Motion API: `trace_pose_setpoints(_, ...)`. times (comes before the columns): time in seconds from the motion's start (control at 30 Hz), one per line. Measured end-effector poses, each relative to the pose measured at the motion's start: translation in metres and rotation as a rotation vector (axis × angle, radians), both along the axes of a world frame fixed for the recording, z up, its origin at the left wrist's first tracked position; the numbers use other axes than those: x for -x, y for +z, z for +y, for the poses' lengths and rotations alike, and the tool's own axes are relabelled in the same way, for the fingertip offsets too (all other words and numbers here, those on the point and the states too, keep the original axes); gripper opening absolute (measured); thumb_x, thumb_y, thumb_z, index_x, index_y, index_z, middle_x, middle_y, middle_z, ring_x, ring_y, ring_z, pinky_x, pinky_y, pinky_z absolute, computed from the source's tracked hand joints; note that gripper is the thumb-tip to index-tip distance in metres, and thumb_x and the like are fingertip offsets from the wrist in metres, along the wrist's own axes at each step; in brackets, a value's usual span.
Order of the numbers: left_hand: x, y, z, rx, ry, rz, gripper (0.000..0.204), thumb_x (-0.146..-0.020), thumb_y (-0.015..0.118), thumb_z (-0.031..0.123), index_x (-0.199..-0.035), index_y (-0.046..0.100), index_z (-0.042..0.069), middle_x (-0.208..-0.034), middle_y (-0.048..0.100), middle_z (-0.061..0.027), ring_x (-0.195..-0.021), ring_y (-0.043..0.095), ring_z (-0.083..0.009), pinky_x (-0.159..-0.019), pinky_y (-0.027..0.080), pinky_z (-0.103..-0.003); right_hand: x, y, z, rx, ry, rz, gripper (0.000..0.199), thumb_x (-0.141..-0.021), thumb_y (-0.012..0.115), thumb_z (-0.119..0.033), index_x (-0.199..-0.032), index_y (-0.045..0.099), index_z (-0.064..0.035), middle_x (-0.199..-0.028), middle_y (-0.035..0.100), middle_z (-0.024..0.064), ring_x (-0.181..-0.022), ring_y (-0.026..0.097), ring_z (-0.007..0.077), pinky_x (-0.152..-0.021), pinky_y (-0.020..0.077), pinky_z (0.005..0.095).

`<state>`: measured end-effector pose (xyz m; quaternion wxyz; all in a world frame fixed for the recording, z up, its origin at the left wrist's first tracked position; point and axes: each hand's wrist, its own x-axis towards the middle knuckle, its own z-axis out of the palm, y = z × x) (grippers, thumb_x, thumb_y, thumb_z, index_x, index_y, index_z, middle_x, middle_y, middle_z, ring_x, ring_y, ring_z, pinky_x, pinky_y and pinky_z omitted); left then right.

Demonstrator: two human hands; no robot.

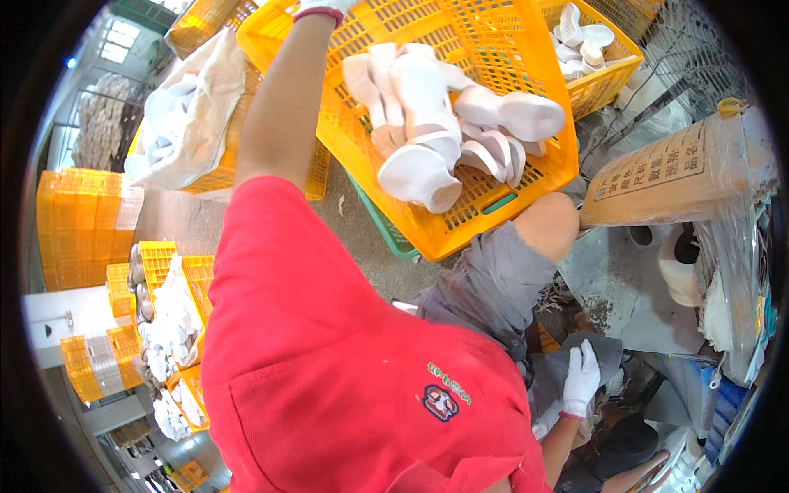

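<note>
A yellow plastic crate (pixel 542 90) stands tilted in front of me, holding several white, foot-shaped moulded pieces (pixel 423 90) that look like shoe soles or footbeds. My left hand (pixel 327 6), in a white glove with a red cuff, reaches to the crate's upper left rim. The top edge of the picture cuts off its fingers, so its grip is hidden. On my right side, my right hand (pixel 582 380), also white-gloved, has its fingers stretched out beside a dark grey flat sheet (pixel 604 355). Nothing shows in that hand.
A green crate (pixel 385 222) lies under the yellow one. A lined crate of white pieces (pixel 197 123) stands at left, near stacked yellow crates (pixel 82 226). At right are a plastic-wrapped cardboard box (pixel 674 177) and another yellow crate (pixel 604 86). My bent knee (pixel 549 226) is against the tilted crate.
</note>
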<state>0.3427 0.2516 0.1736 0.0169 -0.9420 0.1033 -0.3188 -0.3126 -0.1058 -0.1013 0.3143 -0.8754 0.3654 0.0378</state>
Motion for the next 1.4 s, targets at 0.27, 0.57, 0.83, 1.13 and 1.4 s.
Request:
trace_pose_setpoints(0.27, -0.015, -0.218, -0.038, 0.320, 0.159, 0.637, 0.079, -0.084, 0.077, 0.053, -0.144, 0.060, 0.005, -0.141, 0.065, -0.0212, -0.131, 0.063, -0.0338, -0.111, 0.048, -0.041, 0.006, 0.005, 0.013, -0.106, -0.136, -0.127, 0.043, -0.102, 0.066, -0.016, -0.140, 0.065, 0.0047, -0.140, 0.069, 0.0215, -0.130, 0.066, 0.0313, -0.112, 0.0474, 0.0380)
trace_pose_setpoints(0.57, -0.010, -0.341, -0.069, 0.601, 0.186, 0.782, 0.076, -0.079, 0.083, 0.049, -0.138, 0.067, 0.004, -0.144, 0.064, -0.0192, -0.134, 0.062, -0.0308, -0.109, 0.051, -0.043, -0.019, 0.018, 0.003, -0.028, 0.020, 0.056, 0.045, -0.106, 0.059, -0.024, -0.136, 0.064, 0.0097, -0.139, 0.067, 0.0259, -0.131, 0.063, 0.0393, -0.113, 0.0455, 0.0438)
trace_pose_setpoints(0.83, 0.022, -0.299, -0.058, 0.975, 0.321, 1.121, 0.078, -0.076, 0.086, 0.049, -0.138, 0.068, 0.005, -0.147, 0.063, -0.0166, -0.138, 0.060, -0.0301, -0.111, 0.050, -0.042, -0.046, -0.019, -0.021, -0.473, -0.091, 0.190, 0.052, -0.107, 0.063, -0.030, -0.149, 0.057, -0.0004, -0.134, 0.071, 0.0160, -0.117, 0.069, 0.0276, -0.092, 0.0584, 0.0351)
trace_pose_setpoints(1.13, 0.071, -0.234, -0.052, 1.219, 0.078, 0.714, 0.051, -0.078, 0.085, 0.039, -0.118, 0.076, 0.008, -0.120, 0.076, -0.0158, -0.114, 0.073, -0.0279, -0.094, 0.058, -0.041, -0.025, -0.018, -0.026, -0.073, 0.440, 0.255, 0.054, -0.105, 0.063, -0.032, -0.146, 0.060, 0.0039, -0.137, 0.070, 0.0188, -0.124, 0.068, 0.0305, -0.102, 0.0555, 0.0403)
trace_pose_setpoints(1.4, 0.311, -0.133, -0.099, 2.285, -0.402, 0.731, 0.033, -0.101, 0.071, 0.029, -0.120, 0.069, 0.002, -0.101, 0.073, -0.0065, -0.090, 0.068, -0.0173, -0.083, 0.057, -0.038, -0.088, 0.113, 0.096, 0.463, 0.500, -0.602, 0.060, -0.090, 0.082, -0.012, -0.142, 0.061, 0.0075, -0.133, 0.070, 0.0267, -0.128, 0.065, 0.0388, -0.115, 0.0465, 0.0399)
